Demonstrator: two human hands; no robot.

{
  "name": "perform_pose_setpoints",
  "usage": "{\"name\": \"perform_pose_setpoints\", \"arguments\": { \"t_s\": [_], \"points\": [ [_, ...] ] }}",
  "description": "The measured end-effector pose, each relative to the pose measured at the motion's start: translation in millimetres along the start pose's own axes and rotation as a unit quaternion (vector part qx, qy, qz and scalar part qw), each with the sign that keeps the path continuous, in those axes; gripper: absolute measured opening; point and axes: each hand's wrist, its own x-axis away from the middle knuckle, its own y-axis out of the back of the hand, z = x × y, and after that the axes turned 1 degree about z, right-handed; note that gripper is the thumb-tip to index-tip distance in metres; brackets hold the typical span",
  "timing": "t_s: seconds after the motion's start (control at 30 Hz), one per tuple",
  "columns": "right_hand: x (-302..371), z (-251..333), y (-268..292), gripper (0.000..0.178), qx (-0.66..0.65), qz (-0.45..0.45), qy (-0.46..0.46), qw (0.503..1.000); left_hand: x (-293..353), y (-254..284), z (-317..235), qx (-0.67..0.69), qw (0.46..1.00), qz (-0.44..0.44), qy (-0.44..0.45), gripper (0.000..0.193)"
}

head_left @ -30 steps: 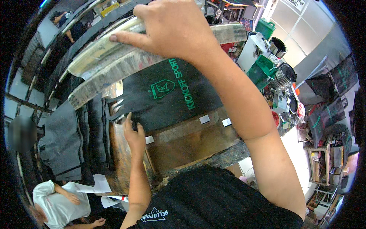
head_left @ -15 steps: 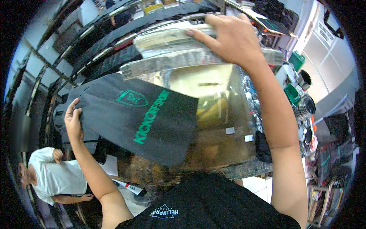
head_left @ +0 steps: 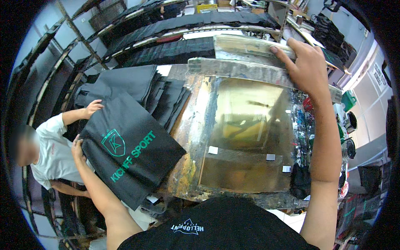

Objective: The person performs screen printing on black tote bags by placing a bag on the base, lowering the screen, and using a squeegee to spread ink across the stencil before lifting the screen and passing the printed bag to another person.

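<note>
Head view: co-worker's hand (head_left: 93,109) beside black bag (head_left: 132,148)

Sporting a black T-shirt (head_left: 241,227) here, lightly creased, just by the table's (head_left: 179,171) near edge! Showing a small white chest print (head_left: 187,228), lettering across a peaked outline. Going bare from above the elbows to left hand (head_left: 78,151) and right hand (head_left: 309,66).

Around the shiny amber rectangular panel (head_left: 246,171), on the paint-stained table (head_left: 183,166), the long grey paint-smeared frame (head_left: 241,71) spans twelve o'clock, the right hand (head_left: 307,68) on it at one. The stack of black fabric bags (head_left: 125,81) lies at ten. At nine, partly before the stack, is the green-printed black fabric bag (head_left: 150,154), the left hand (head_left: 78,150) at its nine-o'clock edge.
</note>
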Motion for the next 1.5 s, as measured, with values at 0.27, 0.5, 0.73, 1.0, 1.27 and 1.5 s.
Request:
{"name": "perform_pose_setpoints", "arguments": {
  "t_s": [0.27, 0.5, 0.73, 1.0, 1.27, 1.5],
  "points": [
    [5.5, 1.7, -3.3, 0.062, 0.023, -0.027, 0.014, 0.999, 222.5, -120.0, -162.0, -0.439, 0.709, -0.361, -0.418, 0.040],
    [3.8, 0.5, 2.1, 0.065, 0.016, 0.036, 0.004, 0.999, 296.8, -304.7, -169.8, -0.264, 0.846, -0.008, -0.464, 0.020],
    [10.7, -1.0, -5.4, 0.062, 0.002, -0.026, 0.034, 0.999, 170.5, -327.6, -115.0, -0.638, 0.724, 0.105, -0.240, 0.039],
    [0.3, -6.6, -3.2, 0.066, 0.012, 0.013, 0.004, 1.000, 149.4, -311.0, -94.4, -0.654, 0.682, 0.144, -0.294, 0.023],
    [1.1, -8.9, -9.9, 0.064, -0.007, -0.023, 0.020, 1.000, 154.8, -303.3, -125.3, -0.502, 0.791, 0.139, -0.321, 0.019],
    [4.5, -9.6, -10.0, 0.068, -0.022, -0.019, 0.022, 0.999, 105.5, -268.9, -146.6, -0.293, 0.892, 0.190, -0.288, 0.025]
  ]
}}
